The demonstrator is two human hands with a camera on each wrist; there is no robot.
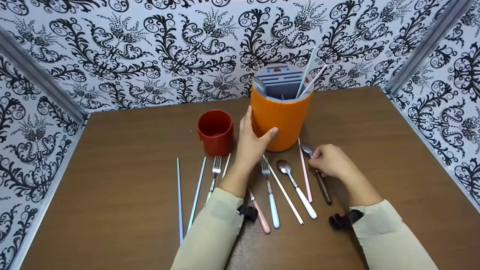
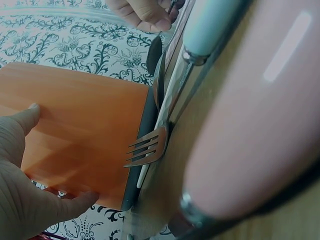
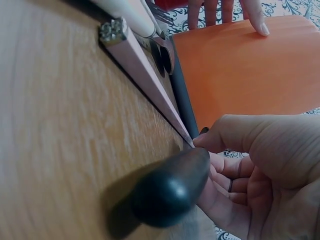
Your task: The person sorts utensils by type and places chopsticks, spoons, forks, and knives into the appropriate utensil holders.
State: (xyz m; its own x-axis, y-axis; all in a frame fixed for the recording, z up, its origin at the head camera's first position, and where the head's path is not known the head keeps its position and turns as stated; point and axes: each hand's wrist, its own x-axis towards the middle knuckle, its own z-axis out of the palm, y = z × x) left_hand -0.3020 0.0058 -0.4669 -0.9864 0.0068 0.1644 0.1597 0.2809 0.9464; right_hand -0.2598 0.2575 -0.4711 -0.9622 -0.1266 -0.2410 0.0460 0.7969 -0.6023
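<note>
- Nearest us on the tabletop (image 1: 112,187), the blue fork (image 1: 274,210) and white spoon (image 1: 305,202) lie with their handles our way, maybe so they are easy to pick up.
- Next we see the right hand (image 1: 332,161). Its grip is nearly closed, pinching the dark spoon (image 1: 323,187) near its neck, just beside the pink chopstick (image 1: 305,176).
- The left hand (image 1: 250,144) is spread wide, fingers and thumb against the orange holder (image 1: 283,116). We think this keeps it steady.
- Farther back, the holder stands upright, two sticks (image 1: 306,73) leaning inside. The red cup (image 1: 215,144) stands to its left.
</note>
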